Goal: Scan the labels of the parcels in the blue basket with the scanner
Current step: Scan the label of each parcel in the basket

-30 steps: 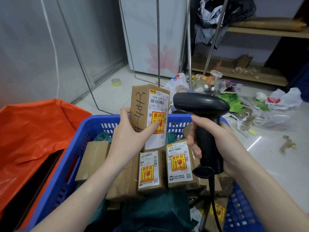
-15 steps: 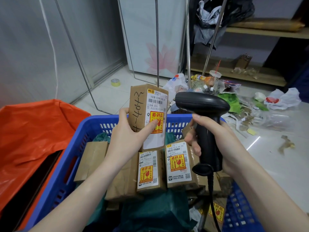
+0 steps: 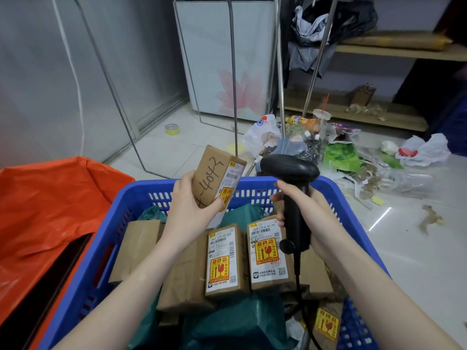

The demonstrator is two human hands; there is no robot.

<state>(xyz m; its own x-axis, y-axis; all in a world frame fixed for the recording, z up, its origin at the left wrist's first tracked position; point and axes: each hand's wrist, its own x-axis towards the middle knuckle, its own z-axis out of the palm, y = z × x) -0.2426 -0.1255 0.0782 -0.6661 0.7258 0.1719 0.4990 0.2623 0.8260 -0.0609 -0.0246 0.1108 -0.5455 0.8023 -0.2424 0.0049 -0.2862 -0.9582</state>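
Tilting rightward above the far rim of the blue basket [image 3: 106,238], a brown parcel [image 3: 214,178] sits clasped in the left hand [image 3: 188,213], its label turned toward the black scanner [image 3: 290,170] just to its right. Fingers of the right hand [image 3: 313,213] wrap the scanner's grip. More labelled parcels [image 3: 267,251] and teal bags [image 3: 242,322] fill the basket.
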